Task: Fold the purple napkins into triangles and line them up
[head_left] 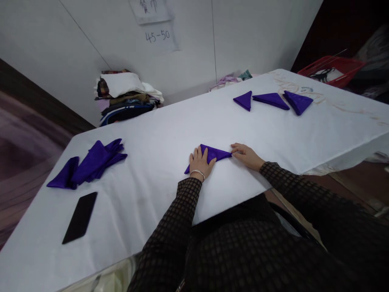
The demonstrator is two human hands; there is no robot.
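A purple cloth napkin [217, 153], folded into a long triangle, lies in front of me on the white-covered table. My left hand [199, 161], with a bracelet at its wrist, presses flat on its left part with the fingers spread. At the napkin's right point, my right hand [245, 155] has its fingertips and thumb closed on the corner. The napkin's far left tip shows beside my left hand, while the cloth under the palm is hidden.
Loose purple napkins [97, 162] lie at the left, behind a black phone-like slab [80, 217]. Three folded purple napkins [271, 100] sit at the back right. Stacked clothes [126, 99] stand beyond the table, by the wall. A red basket [349, 71] is at the far right.
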